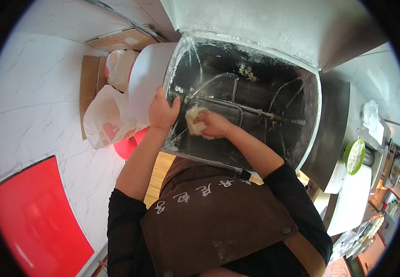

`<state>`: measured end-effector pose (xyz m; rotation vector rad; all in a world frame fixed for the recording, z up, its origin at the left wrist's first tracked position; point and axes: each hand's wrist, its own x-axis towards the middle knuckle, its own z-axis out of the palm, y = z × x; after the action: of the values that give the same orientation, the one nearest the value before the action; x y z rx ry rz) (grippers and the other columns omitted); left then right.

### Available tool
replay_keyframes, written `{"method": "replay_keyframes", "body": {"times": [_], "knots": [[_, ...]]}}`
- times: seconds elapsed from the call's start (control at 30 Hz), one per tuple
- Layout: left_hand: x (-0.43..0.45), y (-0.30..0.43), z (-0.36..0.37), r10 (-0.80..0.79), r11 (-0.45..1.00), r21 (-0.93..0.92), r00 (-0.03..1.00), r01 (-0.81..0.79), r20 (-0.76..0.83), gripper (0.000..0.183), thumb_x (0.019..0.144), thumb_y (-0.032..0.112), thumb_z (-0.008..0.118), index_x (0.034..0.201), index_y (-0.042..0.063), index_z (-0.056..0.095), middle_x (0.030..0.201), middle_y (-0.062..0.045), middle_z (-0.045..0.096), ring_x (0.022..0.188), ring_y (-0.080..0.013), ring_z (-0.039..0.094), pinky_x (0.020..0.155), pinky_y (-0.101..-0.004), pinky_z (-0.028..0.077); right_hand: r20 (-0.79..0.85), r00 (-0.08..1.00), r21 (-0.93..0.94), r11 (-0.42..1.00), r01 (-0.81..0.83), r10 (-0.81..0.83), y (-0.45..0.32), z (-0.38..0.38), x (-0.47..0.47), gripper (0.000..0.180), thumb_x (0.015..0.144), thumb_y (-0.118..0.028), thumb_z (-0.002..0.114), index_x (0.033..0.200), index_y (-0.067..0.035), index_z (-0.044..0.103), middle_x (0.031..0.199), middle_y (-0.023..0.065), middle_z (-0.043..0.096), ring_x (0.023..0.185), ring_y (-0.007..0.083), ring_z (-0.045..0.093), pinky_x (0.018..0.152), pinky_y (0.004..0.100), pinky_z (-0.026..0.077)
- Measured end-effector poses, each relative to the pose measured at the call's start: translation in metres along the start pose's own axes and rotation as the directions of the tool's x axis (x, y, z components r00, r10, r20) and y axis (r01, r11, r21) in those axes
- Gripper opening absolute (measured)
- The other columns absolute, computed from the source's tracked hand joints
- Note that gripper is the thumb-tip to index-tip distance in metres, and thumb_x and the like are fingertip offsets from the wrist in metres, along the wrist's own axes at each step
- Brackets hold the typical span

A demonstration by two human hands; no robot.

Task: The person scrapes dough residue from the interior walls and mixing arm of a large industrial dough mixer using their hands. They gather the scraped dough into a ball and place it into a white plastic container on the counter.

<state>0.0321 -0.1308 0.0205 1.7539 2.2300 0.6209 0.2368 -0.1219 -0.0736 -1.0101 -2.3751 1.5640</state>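
A deep metal dough mixer tub (pixel 290 138) with flour-streaked dark walls stands before me, a bent metal mixing bar (pixel 234 104) crossing its inside. My right hand (pixel 214 124) is inside the tub, its fingers closed on a pale lump of dough (pixel 196 121) near the left end of the bar. My left hand (pixel 164 109) rests at the tub's left rim, thumb apart from the fingers, with nothing seen in its grasp. Bits of dough (pixel 247 73) stick to the tub's far wall.
Left of the tub are a white plastic container (pixel 150 79), an opened flour bag (pixel 105 117), another bag (pixel 120 69), cardboard (pixel 89 83) and a red bucket (pixel 125 147). At the right, a green bowl (pixel 354 157) with white contents sits by a steel counter. The tub's raised metal lid (pixel 255 27) is behind.
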Motion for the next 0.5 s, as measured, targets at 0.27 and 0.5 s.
{"method": "replay_keyframes", "body": {"times": [0.27, 0.5], "knots": [[-0.001, -0.003, 0.004, -0.028, 1.0, 0.002, 1.0, 0.028, 0.002, 0.055, 0.081, 0.028, 0.068, 0.121, 0.0, 0.042, 0.097, -0.028, 0.063, 0.089, -0.047, 0.06, 0.074, -0.0511, 0.049, 0.055, 0.948, 0.774, 0.586, -0.239, 0.314, 0.055, -0.003, -0.048, 0.052, 0.07, -0.008, 0.06, 0.122, -0.003, 0.058, 0.114, 0.0127, 0.061, 0.107, 0.0253, 0.06, 0.09, 0.0358, 0.049], [-0.001, -0.001, 0.003, -0.059, 0.998, -0.008, 0.998, 0.059, 0.017, 0.055, 0.082, 0.029, 0.067, 0.122, 0.0, 0.043, 0.099, -0.027, 0.063, 0.09, -0.046, 0.061, 0.076, -0.0508, 0.049, 0.198, 0.966, 0.874, -0.477, -0.097, 0.165, 0.081, -0.029, -0.043, 0.052, 0.075, -0.022, 0.055, 0.12, 0.004, 0.056, 0.11, 0.018, 0.065, 0.097, 0.0297, 0.066, 0.071, 0.0391, 0.058]]}}
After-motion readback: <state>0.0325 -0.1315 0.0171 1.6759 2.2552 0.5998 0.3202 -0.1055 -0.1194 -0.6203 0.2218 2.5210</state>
